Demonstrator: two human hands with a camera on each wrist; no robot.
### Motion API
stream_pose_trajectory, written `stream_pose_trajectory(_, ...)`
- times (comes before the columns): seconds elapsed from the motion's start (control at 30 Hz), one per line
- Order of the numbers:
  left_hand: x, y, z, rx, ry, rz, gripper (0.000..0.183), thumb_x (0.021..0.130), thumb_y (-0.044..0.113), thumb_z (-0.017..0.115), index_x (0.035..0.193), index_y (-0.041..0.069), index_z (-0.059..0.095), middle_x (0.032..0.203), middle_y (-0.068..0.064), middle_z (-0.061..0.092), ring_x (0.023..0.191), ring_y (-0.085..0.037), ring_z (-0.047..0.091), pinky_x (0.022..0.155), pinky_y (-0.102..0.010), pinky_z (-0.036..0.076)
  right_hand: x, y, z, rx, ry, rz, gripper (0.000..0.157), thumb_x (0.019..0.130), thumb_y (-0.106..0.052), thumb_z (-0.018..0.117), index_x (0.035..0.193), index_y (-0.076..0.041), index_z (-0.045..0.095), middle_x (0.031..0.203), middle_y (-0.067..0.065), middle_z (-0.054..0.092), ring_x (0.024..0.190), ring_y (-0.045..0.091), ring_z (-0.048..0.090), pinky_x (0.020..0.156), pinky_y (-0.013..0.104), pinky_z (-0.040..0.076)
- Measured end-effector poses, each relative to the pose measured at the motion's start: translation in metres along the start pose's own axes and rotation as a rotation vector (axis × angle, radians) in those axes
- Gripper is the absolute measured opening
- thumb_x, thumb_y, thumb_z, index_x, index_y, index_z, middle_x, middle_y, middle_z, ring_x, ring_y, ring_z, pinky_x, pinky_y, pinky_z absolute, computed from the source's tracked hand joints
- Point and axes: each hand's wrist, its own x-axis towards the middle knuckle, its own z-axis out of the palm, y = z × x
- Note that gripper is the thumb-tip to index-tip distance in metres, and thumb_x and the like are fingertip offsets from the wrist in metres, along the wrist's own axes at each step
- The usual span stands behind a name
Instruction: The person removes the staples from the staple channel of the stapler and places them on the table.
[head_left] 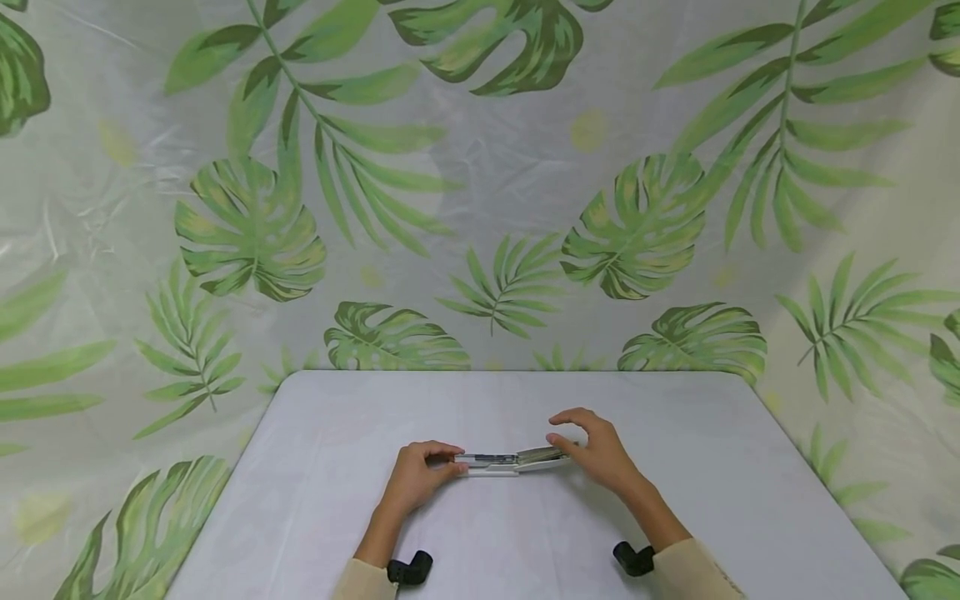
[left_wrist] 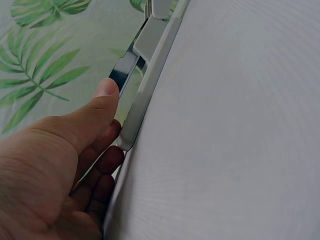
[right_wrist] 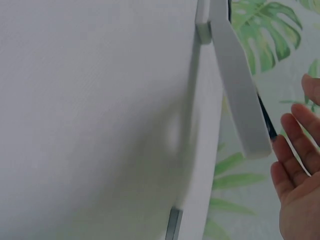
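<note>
A white and grey stapler [head_left: 487, 472] lies folded open on the table, its metal magazine showing and its cover [head_left: 542, 463] swung out to the right. My left hand [head_left: 418, 479] pinches the stapler's left end. In the left wrist view the thumb [left_wrist: 107, 89] presses the metal part, while the other fingers curl by the base [left_wrist: 142, 102]. At the cover's outer end is my right hand [head_left: 600, 450], thumb and fingers spread apart. The right wrist view shows its fingertips close beside the cover [right_wrist: 240, 90]; whether they touch cannot be told.
A small grey metallic strip [right_wrist: 173, 223] lies on the white table [head_left: 360, 408] in the right wrist view. Behind the table's far edge hangs a leaf-patterned cloth [head_left: 510, 192]. Each wrist wears a black camera mount [head_left: 411, 568].
</note>
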Motion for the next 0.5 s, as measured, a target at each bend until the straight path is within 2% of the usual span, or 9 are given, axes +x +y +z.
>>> stream_pose_trajectory(0.33,0.004,-0.001,0.000,0.002,0.010,0.002,0.023,0.075,0.045,0.081,0.096,0.036,0.076,0.093,0.017,0.073,0.095,-0.007,0.066,0.086,-0.031,0.051,0.016,-0.018,0.023,0.030,-0.036,-0.026,0.025,0.088,-0.044,0.070,0.108,-0.030,0.069,0.116,-0.010,0.066,0.120,0.020,0.058,0.102,0.049,0.045)
stream_pose_trajectory(0.5,0.002,-0.002,0.000,-0.002,0.000,-0.020,0.025,0.074,0.046,0.081,0.096,0.036,0.076,0.093,0.018,0.073,0.095,-0.006,0.066,0.087,-0.032,0.051,0.017,-0.024,0.036,0.061,-0.058,-0.020,0.016,0.087,-0.036,0.073,0.103,-0.033,0.069,0.112,-0.014,0.066,0.117,0.016,0.059,0.101,0.046,0.045)
